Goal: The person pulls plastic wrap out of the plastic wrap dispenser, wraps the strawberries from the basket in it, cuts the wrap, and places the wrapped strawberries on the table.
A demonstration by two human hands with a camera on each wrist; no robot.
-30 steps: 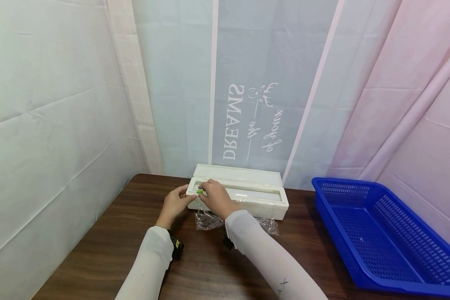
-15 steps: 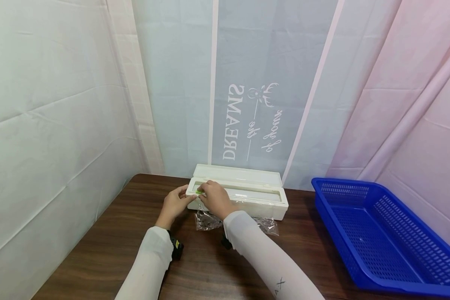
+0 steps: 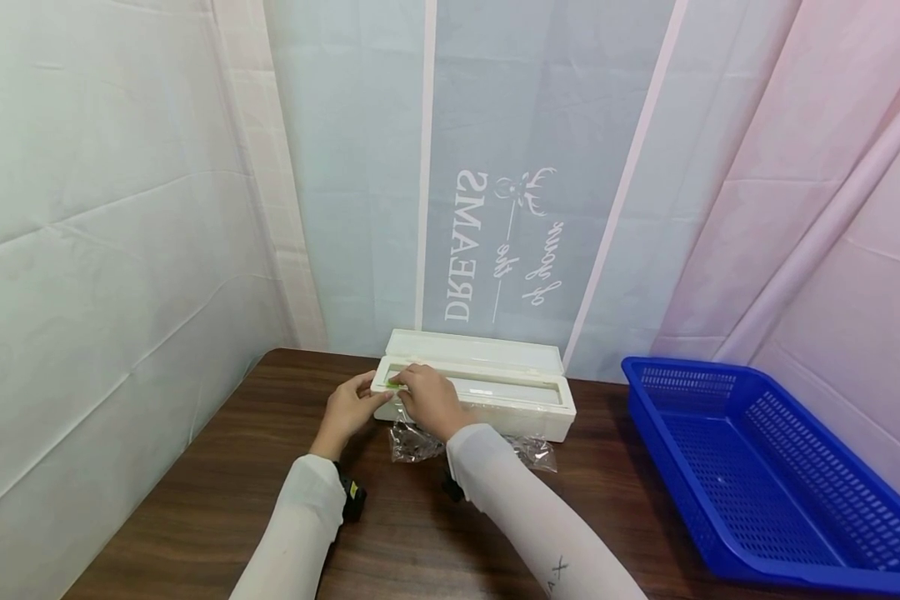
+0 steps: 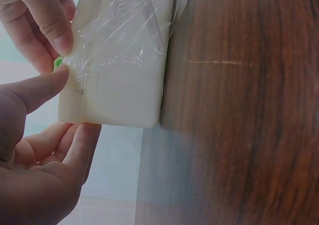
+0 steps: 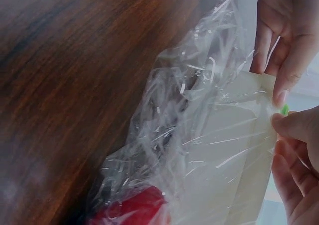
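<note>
A long white cling film dispenser (image 3: 525, 422) lies across the far part of the table, its lid (image 3: 476, 350) tipped back. My left hand (image 3: 350, 408) grips its left end, thumb at the front top edge and fingers around the end in the left wrist view. With thumb and fingers, my right hand (image 3: 431, 402) pinches the small green slide cutter (image 3: 393, 384) near the left end of the rim. In the right wrist view this green cutter (image 5: 284, 109) shows between both thumbs. Clear cling film (image 4: 124, 30) hangs over the dispenser's front, crumpling onto the table.
A blue perforated basket (image 3: 720, 467) stands on the right of the brown wooden table (image 3: 412, 558). Behind the dispenser hangs a curtain (image 3: 360, 208) with printed letters. Something red (image 5: 134, 207) shows through the film at the bottom of the right wrist view.
My right hand and the green slide cutter have shifted slightly left along the rim. My left hand keeps its grip on the dispenser's end.
</note>
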